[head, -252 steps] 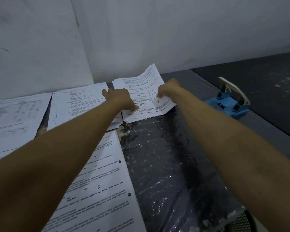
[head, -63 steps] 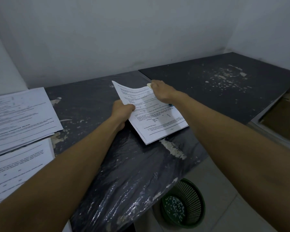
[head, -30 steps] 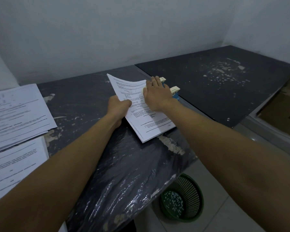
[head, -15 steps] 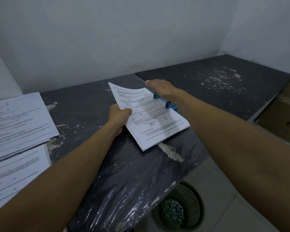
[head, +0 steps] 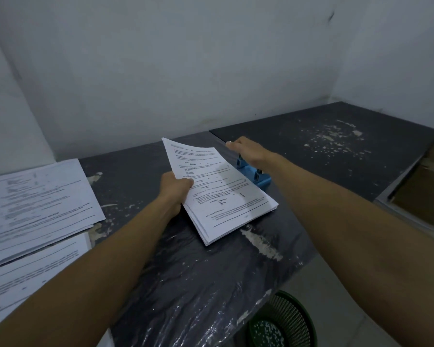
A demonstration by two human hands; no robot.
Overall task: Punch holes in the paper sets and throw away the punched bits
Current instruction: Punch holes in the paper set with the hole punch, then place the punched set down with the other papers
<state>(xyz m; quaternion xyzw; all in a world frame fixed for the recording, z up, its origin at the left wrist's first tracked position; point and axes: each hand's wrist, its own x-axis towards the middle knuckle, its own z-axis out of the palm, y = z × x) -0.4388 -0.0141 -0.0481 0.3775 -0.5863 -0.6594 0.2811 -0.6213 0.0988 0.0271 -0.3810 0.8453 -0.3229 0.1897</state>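
A set of printed white pages lies slanted on the dark table, its right long edge against the blue hole punch. My left hand grips the set's left edge, thumb on top. My right hand lies palm down on top of the punch, fingers stretched out, hiding its lever. Below the table's front edge stands a green mesh bin with white punched bits in it.
Two more paper sets lie at the left of the table, the nearer paper set by its front edge. A cardboard box stands at the right. The dark tabletop runs back to the white walls.
Over the last second my right hand slid off the pages onto the punch. The left hand keeps its grip on the set, which lies a little lower and flatter.
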